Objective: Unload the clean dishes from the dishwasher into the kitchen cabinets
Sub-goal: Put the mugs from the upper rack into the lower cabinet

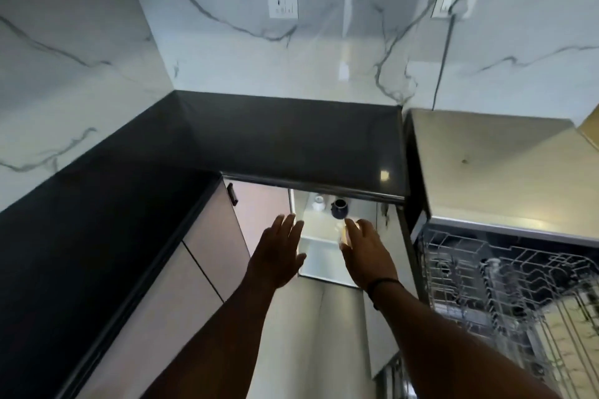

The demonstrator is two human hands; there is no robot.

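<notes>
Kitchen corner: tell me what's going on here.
A person is reaching both arms toward an open cabinet under the dark countertop. The right hand holds a small pale item, too blurred to name; the left hand is flat and empty. A dark blue pot and a white piece sit inside. The dishwasher rack stands pulled out at right.

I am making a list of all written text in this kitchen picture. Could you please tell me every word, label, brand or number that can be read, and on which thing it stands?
No text can be read in this view.
Switch plate on the marble wall: only small dark marks, too blurred to read.
Socket plate with a plug in it: no legible marking.
Dishwasher top and rack: no brand or label shows.
Dark blue pot in the open cabinet: no writing visible.
</notes>
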